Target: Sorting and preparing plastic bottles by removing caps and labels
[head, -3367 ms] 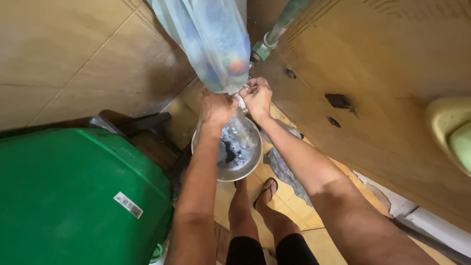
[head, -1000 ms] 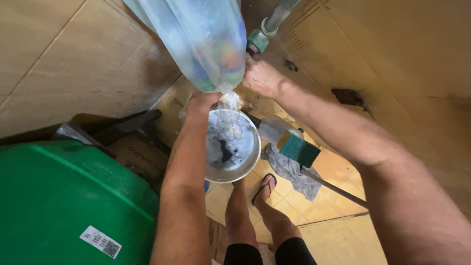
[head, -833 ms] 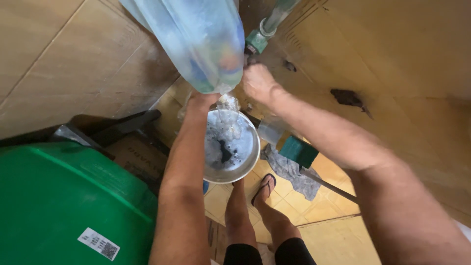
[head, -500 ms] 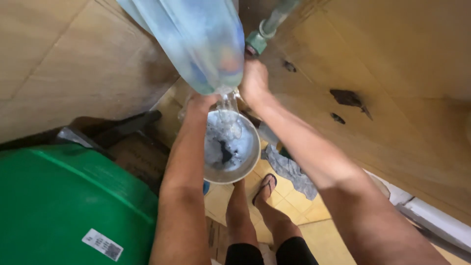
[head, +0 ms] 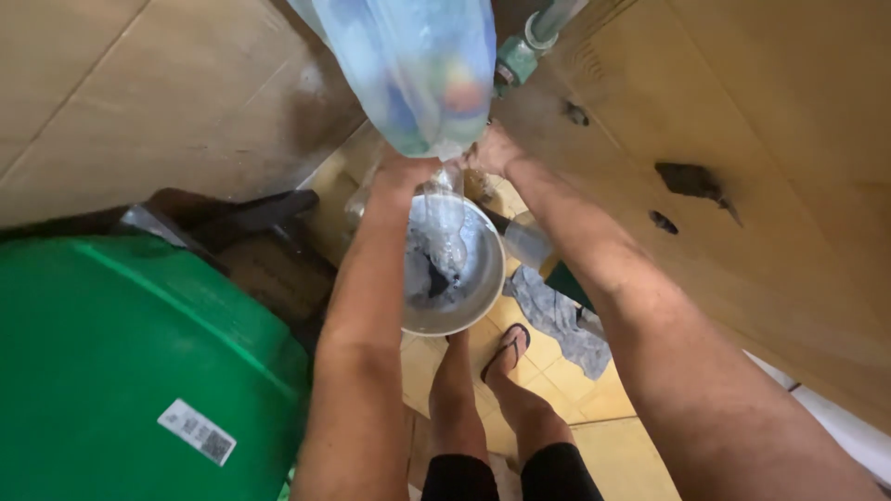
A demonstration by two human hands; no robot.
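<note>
My left hand grips the top of a small clear plastic bag, wet and limp, which hangs down into a round metal basin. My right hand is closed on the same bag from the right, its fingers partly hidden. Both hands sit just under a large hanging blue-tinted plastic bag and below a green tap on the wall. In the basin lie water and something dark.
A big green bin fills the lower left. A grey cloth and a clear bottle lie on the yellow tiled floor right of the basin. My feet in flip-flops stand below it. Tiled walls close in on both sides.
My right hand has come down from the tap and joined my left hand on the clear bag over the basin. The view has shifted slightly.
</note>
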